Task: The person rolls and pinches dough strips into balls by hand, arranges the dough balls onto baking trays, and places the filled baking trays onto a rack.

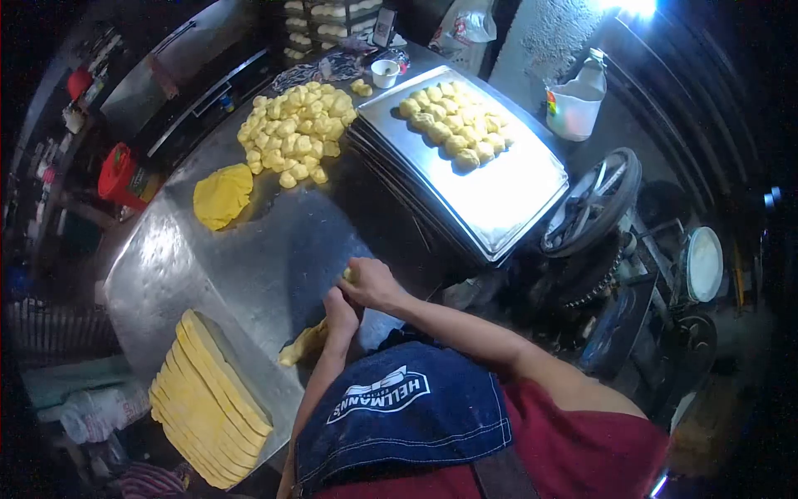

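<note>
My left hand (341, 314) and my right hand (371, 284) meet over the near part of the metal table (274, 249). Between them shows a small bit of yellow dough (347, 274), with the fingers of both hands closed round it. A strip of dough (304, 343) lies on the table beside my left wrist, partly hidden by the forearm. Farther off, a heap of dough pieces (295, 133) sits near a flat yellow dough sheet (223, 196). Several dough balls (455, 125) stand in rows on the top metal tray (507, 200).
Long cut dough strips (208, 399) lie at the near left edge. A white cup (385, 73) and a phone (384, 27) are at the far end. Machinery with a wheel (594, 202) stands right of the stacked trays. A white jug (575, 104) is beyond it.
</note>
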Demonstrator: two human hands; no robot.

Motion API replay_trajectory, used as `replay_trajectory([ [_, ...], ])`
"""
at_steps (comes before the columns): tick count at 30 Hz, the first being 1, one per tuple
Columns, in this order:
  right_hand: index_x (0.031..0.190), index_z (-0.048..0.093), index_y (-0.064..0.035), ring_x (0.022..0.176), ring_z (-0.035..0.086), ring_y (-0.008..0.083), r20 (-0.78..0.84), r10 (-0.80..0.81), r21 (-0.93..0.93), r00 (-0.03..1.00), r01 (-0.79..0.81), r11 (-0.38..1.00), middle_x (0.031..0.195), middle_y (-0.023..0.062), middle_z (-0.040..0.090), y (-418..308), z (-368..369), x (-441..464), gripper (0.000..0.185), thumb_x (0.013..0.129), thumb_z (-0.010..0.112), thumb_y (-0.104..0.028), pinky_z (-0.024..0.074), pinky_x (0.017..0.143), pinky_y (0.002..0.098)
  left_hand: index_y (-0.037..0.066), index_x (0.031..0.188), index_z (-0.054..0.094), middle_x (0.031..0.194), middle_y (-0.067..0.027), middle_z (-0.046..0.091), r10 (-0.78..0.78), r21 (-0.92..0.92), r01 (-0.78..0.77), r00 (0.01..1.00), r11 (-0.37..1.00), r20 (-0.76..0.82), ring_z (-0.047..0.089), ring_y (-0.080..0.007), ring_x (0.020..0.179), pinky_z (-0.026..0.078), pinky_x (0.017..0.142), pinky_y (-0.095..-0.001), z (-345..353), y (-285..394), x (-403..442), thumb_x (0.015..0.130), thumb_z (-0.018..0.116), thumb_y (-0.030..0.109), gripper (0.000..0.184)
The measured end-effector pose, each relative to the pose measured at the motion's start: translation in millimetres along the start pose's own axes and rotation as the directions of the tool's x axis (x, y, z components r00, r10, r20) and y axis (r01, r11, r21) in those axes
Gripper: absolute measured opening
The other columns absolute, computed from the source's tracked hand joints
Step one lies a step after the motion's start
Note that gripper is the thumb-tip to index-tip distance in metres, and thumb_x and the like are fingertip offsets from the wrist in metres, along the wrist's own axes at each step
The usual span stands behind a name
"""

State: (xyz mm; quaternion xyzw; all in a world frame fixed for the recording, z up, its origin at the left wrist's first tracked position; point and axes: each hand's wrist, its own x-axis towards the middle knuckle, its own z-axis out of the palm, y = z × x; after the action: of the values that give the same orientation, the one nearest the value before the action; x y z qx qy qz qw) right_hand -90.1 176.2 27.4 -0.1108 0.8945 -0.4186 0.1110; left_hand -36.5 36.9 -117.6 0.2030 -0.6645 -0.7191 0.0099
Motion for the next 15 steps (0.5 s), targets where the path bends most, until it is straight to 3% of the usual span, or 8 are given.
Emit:
replay_trajectory([
  [3, 0.094, 0.072, -0.0003, 0.091, 0.071, 0.0475, 0.167, 0.035, -0.011, 0.985, -0.034, 0.999, 0.094, 0.0286, 0.072, 5.8, -1.6, 14.0, 0.039, 0.086, 0.071, -0.038, 0.0561, 0.079, 0.0531, -0.006, 0.113, 0.065, 0.103, -0.0126, 0.071, 0.148, 0.552, -0.184, 0.983, 0.813, 0.11, 0.068, -0.0248, 0.101, 0.053, 0.087, -0.042, -17.5, 5.9, -2.5, 0.098, 0.057, 0.018, 0.03],
  [5, 0.093, 0.072, 0.0, 0.088, 0.071, 0.0484, 0.246, 0.018, -0.02, 0.969, -0.014, 1.0, 0.089, 0.0284, 0.072, 15.3, 0.8, 22.0, 0.036, 0.087, 0.07, -0.036, 0.057, 0.077, 0.0515, 0.002, 0.112, 0.057, 0.112, -0.0244, 0.063, 0.139, 0.835, -0.278, 0.961, 0.475, 0.241, 0.059, -0.0466, 0.109, 0.046, 0.096, -0.0547, -6.8, 70.2, -32.6, 0.091, 0.071, 0.027, 0.035],
  [8, 0.087, 0.072, -0.0006, 0.079, 0.073, 0.0411, 0.235, -0.022, 0.079, 0.972, 0.003, 0.997, 0.08, 0.0251, 0.071, 18.6, -15.4, 25.6, 0.032, 0.087, 0.071, -0.033, 0.0574, 0.071, 0.0472, 0.005, 0.109, 0.059, 0.111, -0.0228, 0.065, 0.191, 0.888, -0.269, 0.959, 0.374, 0.21, 0.059, -0.0474, 0.107, 0.046, 0.097, -0.0542, -3.6, 87.1, -42.2, 0.09, 0.071, 0.03, 0.034],
  [10, 0.089, 0.074, 0.0004, 0.076, 0.072, 0.0397, 0.534, -0.083, 0.145, 0.842, 0.006, 0.989, 0.083, 0.0234, 0.073, 0.9, -62.0, 24.5, 0.04, 0.084, 0.073, -0.039, 0.0551, 0.069, 0.0491, 0.005, 0.113, 0.059, 0.107, -0.0204, 0.066, 0.408, 0.888, -0.314, 0.898, 0.337, 0.163, 0.061, -0.0452, 0.104, 0.05, 0.09, -0.051, -15.6, 59.6, -9.4, 0.09, 0.071, 0.028, 0.035],
  [11, 0.088, 0.072, -0.0019, 0.073, 0.069, 0.0303, 0.67, -0.005, 0.276, 0.743, -0.242, 0.93, 0.082, 0.0182, 0.072, -2.7, -80.9, 23.7, 0.037, 0.082, 0.078, -0.038, 0.0534, 0.069, 0.0442, 0.005, 0.119, 0.057, 0.109, -0.0202, 0.065, 0.114, 0.793, -0.361, 0.929, 0.49, 0.352, 0.063, -0.0416, 0.103, 0.052, 0.085, -0.0474, -23.6, 77.6, 20.7, 0.091, 0.07, 0.027, 0.038],
  [13, 0.092, 0.069, -0.0048, 0.074, 0.067, 0.0243, 0.347, -0.302, 0.505, 0.888, 0.095, 0.858, 0.082, 0.0136, 0.07, 7.1, -130.8, 32.9, 0.031, 0.083, 0.079, -0.033, 0.0524, 0.071, 0.0398, 0.005, 0.125, 0.056, 0.11, -0.02, 0.065, -0.156, 0.688, -0.33, 0.825, 0.647, 0.543, 0.065, -0.038, 0.102, 0.054, 0.08, -0.0437, -12.7, 94.9, 36.3, 0.092, 0.069, 0.025, 0.041],
  [14, 0.1, 0.069, -0.0053, 0.085, 0.065, 0.0195, 0.111, -0.378, 0.392, 0.919, 0.309, 0.867, 0.096, 0.0066, 0.07, 20.1, -156.3, 43.2, 0.023, 0.09, 0.076, -0.026, 0.0537, 0.08, 0.0351, 0.005, 0.131, 0.051, 0.116, -0.0203, 0.064, -0.153, 0.619, -0.166, 0.89, 0.767, 0.429, 0.065, -0.0356, 0.106, 0.055, 0.082, -0.0416, -0.6, 104.2, 25.5, 0.089, 0.075, 0.028, 0.054],
  [15, 0.107, 0.07, -0.0066, 0.102, 0.063, 0.0227, -0.054, -0.297, 0.378, 0.953, 0.294, 0.878, 0.112, 0.0062, 0.068, 20.3, -195.6, 45.5, 0.026, 0.088, 0.079, -0.021, 0.0502, 0.092, 0.0348, 0.005, 0.138, 0.047, 0.123, -0.0207, 0.064, -0.174, 0.511, -0.008, 0.936, 0.86, 0.306, 0.066, -0.0333, 0.109, 0.055, 0.083, -0.0395, 10.3, 114.6, 11.9, 0.086, 0.08, 0.032, 0.067],
])
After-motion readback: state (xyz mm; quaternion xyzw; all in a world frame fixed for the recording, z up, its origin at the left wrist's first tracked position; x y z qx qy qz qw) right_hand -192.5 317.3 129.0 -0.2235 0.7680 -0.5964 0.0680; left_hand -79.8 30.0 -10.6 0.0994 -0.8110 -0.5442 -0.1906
